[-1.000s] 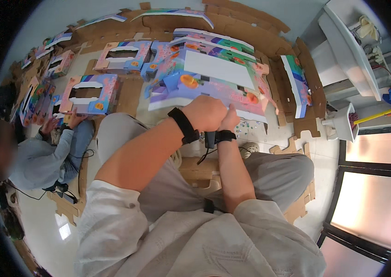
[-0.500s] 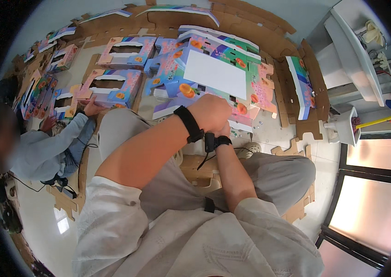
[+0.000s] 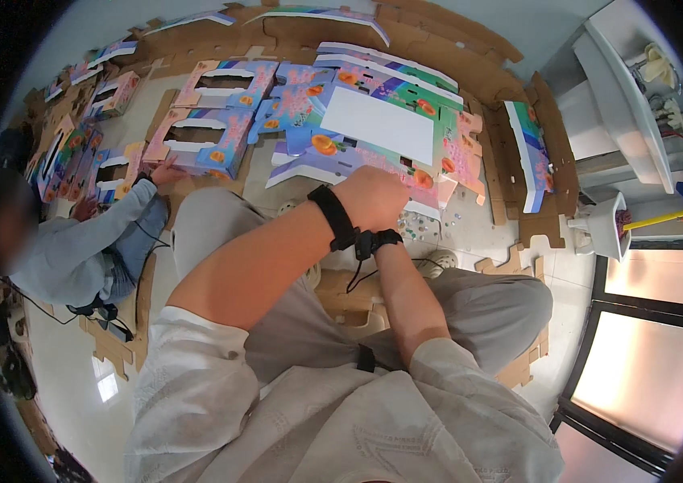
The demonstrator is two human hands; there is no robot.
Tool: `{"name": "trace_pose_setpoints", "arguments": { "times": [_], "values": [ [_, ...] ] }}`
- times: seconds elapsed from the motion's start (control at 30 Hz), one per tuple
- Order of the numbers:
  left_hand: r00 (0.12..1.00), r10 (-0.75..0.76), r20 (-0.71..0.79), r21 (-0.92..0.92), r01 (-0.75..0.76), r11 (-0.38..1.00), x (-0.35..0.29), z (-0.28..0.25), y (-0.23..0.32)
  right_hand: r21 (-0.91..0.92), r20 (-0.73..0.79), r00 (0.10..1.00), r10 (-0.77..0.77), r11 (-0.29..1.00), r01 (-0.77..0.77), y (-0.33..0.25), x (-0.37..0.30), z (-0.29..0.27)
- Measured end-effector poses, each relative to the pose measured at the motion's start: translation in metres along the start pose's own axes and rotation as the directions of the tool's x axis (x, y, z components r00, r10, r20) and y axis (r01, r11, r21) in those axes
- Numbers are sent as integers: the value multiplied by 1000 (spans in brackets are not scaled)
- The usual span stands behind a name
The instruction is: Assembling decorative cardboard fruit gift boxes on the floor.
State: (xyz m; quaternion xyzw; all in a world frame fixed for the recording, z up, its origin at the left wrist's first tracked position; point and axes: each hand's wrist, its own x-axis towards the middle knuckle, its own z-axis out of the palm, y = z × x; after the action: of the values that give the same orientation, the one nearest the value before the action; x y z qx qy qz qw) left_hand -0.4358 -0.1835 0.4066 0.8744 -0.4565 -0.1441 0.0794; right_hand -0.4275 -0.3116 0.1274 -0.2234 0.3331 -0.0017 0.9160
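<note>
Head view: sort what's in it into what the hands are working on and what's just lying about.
In hand:
- left hand
- right hand, hidden behind the left
- colourful flat carton with a white panel

Lying about:
- cut-out cartons
- brown cardboard sheets
- upright carton
- white sink
- co-worker's hand

Flattened printed cartons all over the floor. The big one (image 3: pixel 382 129) right ahead is purple-blue with orange fruit art, green edges and a blank white panel. Pink-and-blue ones with cut-out windows (image 3: pixel 204 133) sit to its left, and a green-blue one (image 3: pixel 528 157) stands on edge at right.
</note>
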Motion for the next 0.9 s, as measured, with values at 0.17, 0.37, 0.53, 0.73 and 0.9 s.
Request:
{"name": "trace_pose_setpoints", "arguments": {
  "times": [0.17, 0.37, 0.53, 0.73, 0.9],
  "values": [
    [999, -17, -37, 47, 18, 999, 3, 6, -1, -30, -35, 999, -10, 1000, 9, 8, -2, 5],
    [998, -15, -64, 64, 19, 998, 5, 11, -1, -62, -82, 996, -24, 998, 19, 17, -6, 10],
    [996, 3, -90, 35, 1, 999, 3, 13, -4, -90, -115, 993, -36, 996, 25, 29, -9, 13],
    [996, 5, -93, 23, -3, 1000, -2, 11, -7, -115, -128, 991, -49, 993, 34, 31, -8, 14],
    [1000, -17, -6, 17, 17, 1000, -2, 8, -9, -128, -133, 989, -60, 991, 42, 27, -7, 15]
  ]
}}
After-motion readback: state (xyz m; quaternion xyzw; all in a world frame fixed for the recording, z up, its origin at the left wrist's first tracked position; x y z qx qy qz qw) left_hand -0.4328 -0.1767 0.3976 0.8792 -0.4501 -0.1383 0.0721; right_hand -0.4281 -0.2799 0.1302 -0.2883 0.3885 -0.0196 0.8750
